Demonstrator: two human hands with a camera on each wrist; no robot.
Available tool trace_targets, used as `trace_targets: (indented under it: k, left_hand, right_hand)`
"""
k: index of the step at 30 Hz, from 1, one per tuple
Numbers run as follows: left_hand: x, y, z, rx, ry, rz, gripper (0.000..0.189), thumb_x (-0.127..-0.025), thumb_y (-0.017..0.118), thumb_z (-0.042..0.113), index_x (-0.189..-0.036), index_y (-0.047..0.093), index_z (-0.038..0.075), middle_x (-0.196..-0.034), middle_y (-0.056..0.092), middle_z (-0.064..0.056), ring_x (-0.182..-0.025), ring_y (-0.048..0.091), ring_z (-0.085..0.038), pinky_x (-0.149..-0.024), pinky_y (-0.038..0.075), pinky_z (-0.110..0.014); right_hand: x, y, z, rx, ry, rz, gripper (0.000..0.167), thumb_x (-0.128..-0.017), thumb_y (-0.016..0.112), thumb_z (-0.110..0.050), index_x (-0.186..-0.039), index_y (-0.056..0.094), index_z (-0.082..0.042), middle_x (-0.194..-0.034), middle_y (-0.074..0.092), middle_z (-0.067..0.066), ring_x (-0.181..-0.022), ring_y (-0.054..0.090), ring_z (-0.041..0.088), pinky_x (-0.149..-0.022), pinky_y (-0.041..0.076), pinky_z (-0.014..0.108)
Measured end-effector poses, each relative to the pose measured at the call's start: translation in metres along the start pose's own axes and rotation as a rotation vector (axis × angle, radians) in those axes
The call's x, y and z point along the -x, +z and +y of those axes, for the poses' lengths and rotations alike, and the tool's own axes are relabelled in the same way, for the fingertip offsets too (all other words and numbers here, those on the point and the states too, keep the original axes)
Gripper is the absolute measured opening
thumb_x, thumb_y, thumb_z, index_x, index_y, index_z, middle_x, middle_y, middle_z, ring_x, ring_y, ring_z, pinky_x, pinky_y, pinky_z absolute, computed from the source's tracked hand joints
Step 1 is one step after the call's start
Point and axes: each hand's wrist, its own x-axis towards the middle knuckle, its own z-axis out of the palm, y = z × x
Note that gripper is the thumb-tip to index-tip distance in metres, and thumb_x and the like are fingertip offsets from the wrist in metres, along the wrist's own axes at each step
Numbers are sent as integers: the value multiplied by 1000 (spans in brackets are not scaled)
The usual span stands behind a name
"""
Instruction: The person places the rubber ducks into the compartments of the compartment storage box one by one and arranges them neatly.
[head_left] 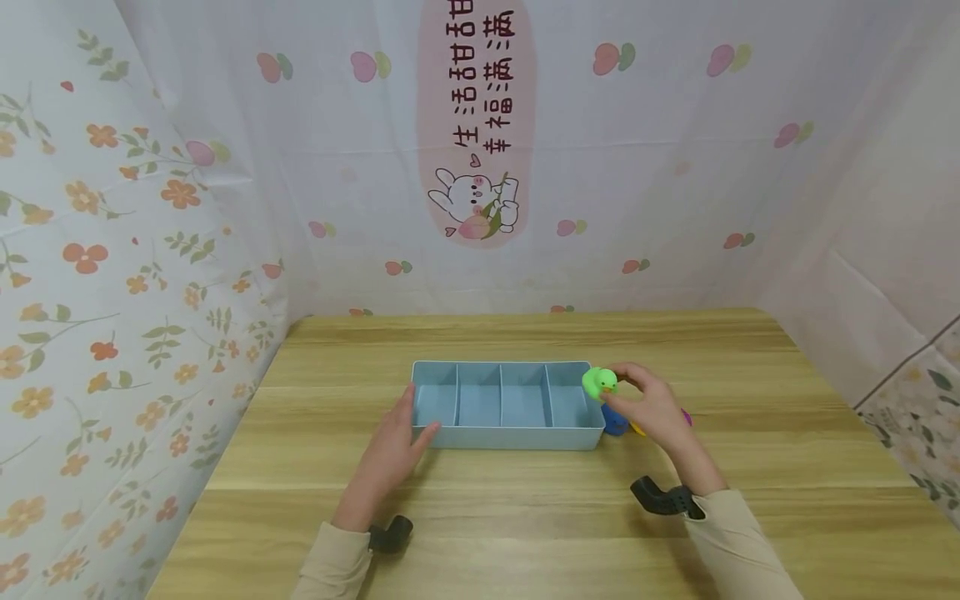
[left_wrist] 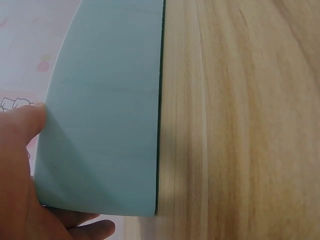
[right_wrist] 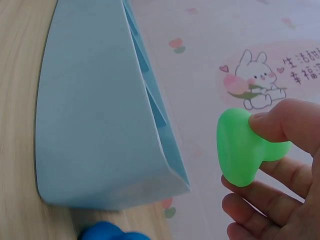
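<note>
Sleeved in creased beige cloth [head_left: 738,542], pinching smooth, rounded green duck [head_left: 600,382] in right grip [head_left: 648,408], clasping corner of rectangular blue box [head_left: 502,438] with left grip [head_left: 390,450].

Wood-grained table [head_left: 495,517] across the lower half of the head view, pale blue four-compartment box [head_left: 510,438] just below frame centre, blue toy [head_left: 615,422] beside its right end, yellow piece [head_left: 638,429] and purple piece [head_left: 687,417] farther right, mostly hidden.

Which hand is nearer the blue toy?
Right. The right hand holds the green duck close by the blue toy; the left hand holds the left end of the tray.
</note>
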Motion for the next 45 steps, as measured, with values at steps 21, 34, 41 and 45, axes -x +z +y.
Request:
trace_targets:
  k: [21, 34, 41, 45]
  left_hand:
    - [1, 1, 0, 30, -3, 3, 80, -97, 52, 39, -152, 10, -1, -155, 23, -23, -141, 28, -39, -115, 26, -52]
    - [0, 1, -1, 40, -10, 6, 80, -97, 53, 39, -152, 11, -1, -155, 24, -23, -141, 28, -38, -115, 26, -51]
    - [1, 0, -1, 37, 14, 12, 80, -97, 52, 40, -151, 13, -3, -154, 25, -24, -140, 29, -39, -114, 27, -52]
    - [-1, 1, -2, 30, 14, 17, 80, -97, 52, 41, -151, 12, -2, -154, 25, -24, -141, 29, -38, -114, 27, -51]
  right_hand:
    - [-10, 23, -14, 13, -96, 10, 34, -83, 69, -6, -115, 60, 2, -108, 61, 18, -105, 54, 32, -103, 37, 59]
    - [-14, 33, -24, -5, -156, 11, 32, -82, 72, -6, -112, 63, -2, -104, 61, 13, -97, 54, 28, -101, 41, 56]
    - [-18, 40, -28, -10, -194, 12, 32, -81, 73, -5, -111, 63, -1, -102, 63, 13, -94, 55, 33, -96, 43, 56]
    - [-22, 46, -33, 2, -188, -5, 32, -81, 74, -7, -111, 64, -2, -104, 63, 12, -95, 56, 33, -93, 46, 55]
